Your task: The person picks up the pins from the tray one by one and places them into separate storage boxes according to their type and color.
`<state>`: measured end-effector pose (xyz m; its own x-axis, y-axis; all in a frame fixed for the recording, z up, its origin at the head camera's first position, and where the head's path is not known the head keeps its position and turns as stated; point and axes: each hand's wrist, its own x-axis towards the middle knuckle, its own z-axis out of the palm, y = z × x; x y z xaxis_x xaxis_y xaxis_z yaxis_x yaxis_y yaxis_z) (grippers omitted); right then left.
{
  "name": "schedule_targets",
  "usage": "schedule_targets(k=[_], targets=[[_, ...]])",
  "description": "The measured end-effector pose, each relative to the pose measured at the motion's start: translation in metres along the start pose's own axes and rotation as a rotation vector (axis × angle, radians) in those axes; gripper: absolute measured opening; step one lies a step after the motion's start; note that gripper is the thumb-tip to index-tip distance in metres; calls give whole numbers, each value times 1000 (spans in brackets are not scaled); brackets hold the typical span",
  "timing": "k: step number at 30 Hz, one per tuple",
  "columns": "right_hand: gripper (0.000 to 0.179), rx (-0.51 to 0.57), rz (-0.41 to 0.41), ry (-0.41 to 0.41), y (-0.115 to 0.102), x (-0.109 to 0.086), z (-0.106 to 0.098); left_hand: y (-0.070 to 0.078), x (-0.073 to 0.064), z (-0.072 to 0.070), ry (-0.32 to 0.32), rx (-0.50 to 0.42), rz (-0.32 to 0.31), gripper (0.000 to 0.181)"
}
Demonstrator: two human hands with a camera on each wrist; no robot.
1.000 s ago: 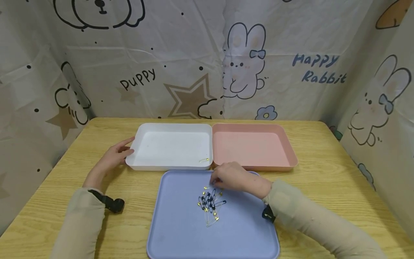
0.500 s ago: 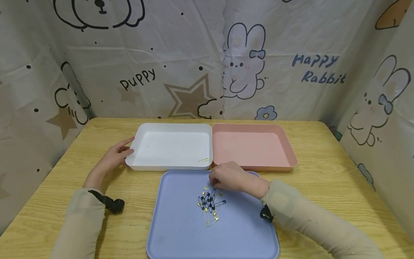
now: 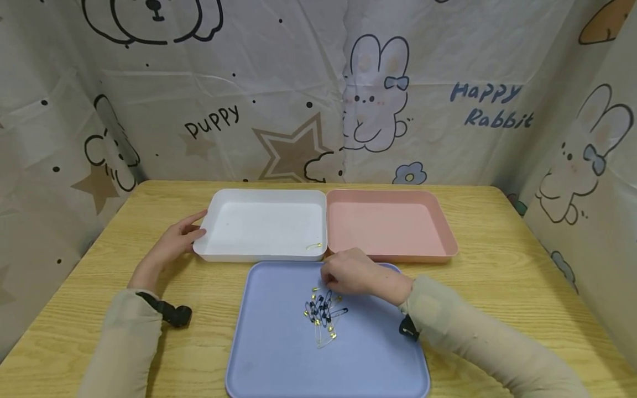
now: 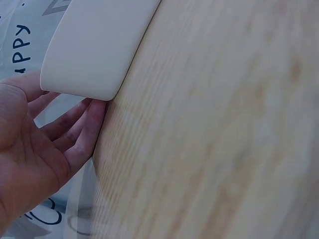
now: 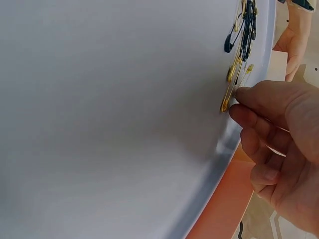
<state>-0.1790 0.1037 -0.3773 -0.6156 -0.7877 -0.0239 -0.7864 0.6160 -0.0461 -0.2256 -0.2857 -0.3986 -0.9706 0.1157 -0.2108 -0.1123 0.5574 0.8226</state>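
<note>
A pile of black and gold safety pins (image 3: 322, 309) lies on the blue tray (image 3: 278, 365). At the pile's far side is my right hand (image 3: 350, 272). In the right wrist view its thumb and index fingertip come together at the tail of a gold safety pin (image 5: 249, 68), seemingly pinching it; the fingertips hide that end. Another gold pin (image 5: 225, 105) lies right beside the fingertips. My left hand (image 3: 171, 243) rests against the left end of the white tray (image 3: 259, 221), fingers extended along its wall, fingertips touching its lower edge (image 4: 75, 92).
Inside the white tray, near its front right corner, lies one gold safety pin (image 3: 314, 246). The pink tray (image 3: 390, 224) stands against the white tray's right side. All three trays are on a wooden table (image 3: 478, 232), with a printed cloth (image 3: 298, 83) hanging behind.
My right hand has shifted slightly to the left at the far side of the pile. The left hand and the trays stay where they were.
</note>
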Motion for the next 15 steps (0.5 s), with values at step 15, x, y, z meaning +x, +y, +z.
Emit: schedule_targets(k=[15], targets=[[9,37,20,-4,1,2,-5,-1,1,0,-4,14,13,61]])
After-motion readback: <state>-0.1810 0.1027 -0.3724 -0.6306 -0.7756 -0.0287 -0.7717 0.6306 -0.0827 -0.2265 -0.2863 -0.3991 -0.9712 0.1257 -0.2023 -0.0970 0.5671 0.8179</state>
